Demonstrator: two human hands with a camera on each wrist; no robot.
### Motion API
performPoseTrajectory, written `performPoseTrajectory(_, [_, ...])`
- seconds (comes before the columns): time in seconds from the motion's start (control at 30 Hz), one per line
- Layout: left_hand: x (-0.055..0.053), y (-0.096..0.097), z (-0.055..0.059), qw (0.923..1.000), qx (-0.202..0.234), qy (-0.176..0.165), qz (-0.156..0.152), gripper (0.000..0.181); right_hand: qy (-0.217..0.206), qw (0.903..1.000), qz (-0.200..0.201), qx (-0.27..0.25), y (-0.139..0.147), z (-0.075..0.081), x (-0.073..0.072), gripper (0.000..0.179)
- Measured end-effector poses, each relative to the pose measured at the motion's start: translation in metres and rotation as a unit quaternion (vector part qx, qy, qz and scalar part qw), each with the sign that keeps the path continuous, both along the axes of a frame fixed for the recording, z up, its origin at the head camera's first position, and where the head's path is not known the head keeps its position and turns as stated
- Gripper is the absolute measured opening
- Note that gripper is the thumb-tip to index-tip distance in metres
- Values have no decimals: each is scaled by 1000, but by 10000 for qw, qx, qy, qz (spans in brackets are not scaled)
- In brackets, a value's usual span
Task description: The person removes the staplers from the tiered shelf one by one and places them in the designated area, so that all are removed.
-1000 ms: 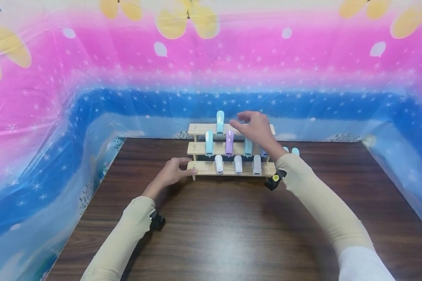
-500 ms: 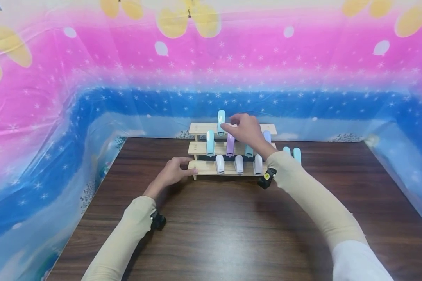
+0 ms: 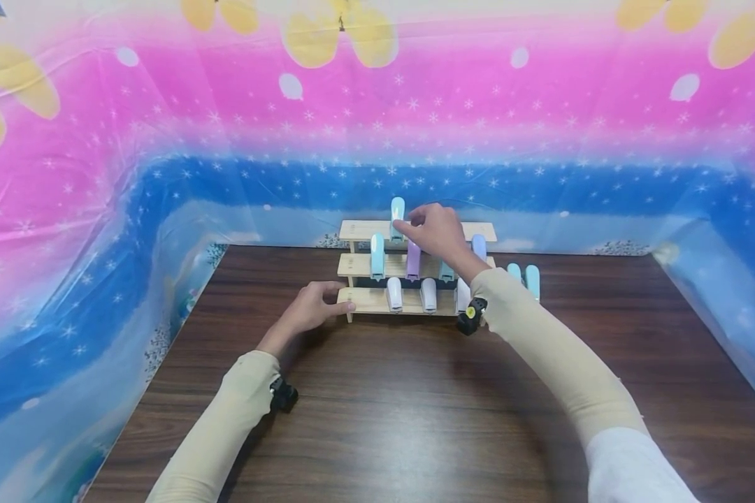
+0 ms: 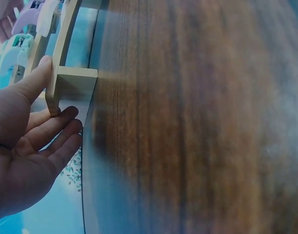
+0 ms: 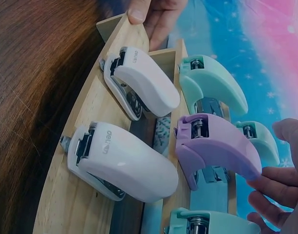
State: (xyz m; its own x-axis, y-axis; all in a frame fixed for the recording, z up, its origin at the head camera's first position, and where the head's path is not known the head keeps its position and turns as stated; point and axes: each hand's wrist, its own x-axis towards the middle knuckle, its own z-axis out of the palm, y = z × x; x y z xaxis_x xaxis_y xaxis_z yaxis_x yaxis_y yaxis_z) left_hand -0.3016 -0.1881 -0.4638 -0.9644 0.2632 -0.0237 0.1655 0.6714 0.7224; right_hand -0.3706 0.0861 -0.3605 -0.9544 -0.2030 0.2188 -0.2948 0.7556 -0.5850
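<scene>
A three-step wooden stand [image 3: 363,300] holds several small staplers. In the head view my left hand [image 3: 311,307] grips the left end of its lowest step, thumb on top and fingers below. Alone on the top step stands a mint stapler [image 3: 398,213]. My right hand [image 3: 442,229] is at that stapler's right side, its thumb tip overlapping it; thumb and fingers stay apart in the right wrist view. The middle step bears another mint stapler [image 3: 377,257], a purple stapler [image 5: 217,144], a teal one and a lavender one [image 3: 479,246]. White staplers [image 5: 124,161] line the lowest step.
Two more mint staplers [image 3: 532,279] stand right of the stand, partly behind the right sleeve. The stand is near the back edge of the brown wood-grain table [image 3: 377,405]. A patterned pink and blue cloth [image 3: 327,126] hangs behind and along the sides.
My right hand has moved left along the top step to the mint stapler, and has barely moved in the last half second. The left hand keeps its grip on the stand.
</scene>
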Motion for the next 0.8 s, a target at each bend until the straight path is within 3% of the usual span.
performPoseTrajectory(0.27, [1,1,1,10000,-23,-63,15,61,-55,10000,-10,-30,-4,-3,-2,57])
performPoseTrajectory(0.57, [2,1,0,10000,-33,-37,-7,61,37,9999,35,-126,-9,-7,-3,40])
performPoseTrajectory(0.8, [2,0,1,10000,-58,-39,0,62,144,9997,65,-176,-11,-8,-5,37])
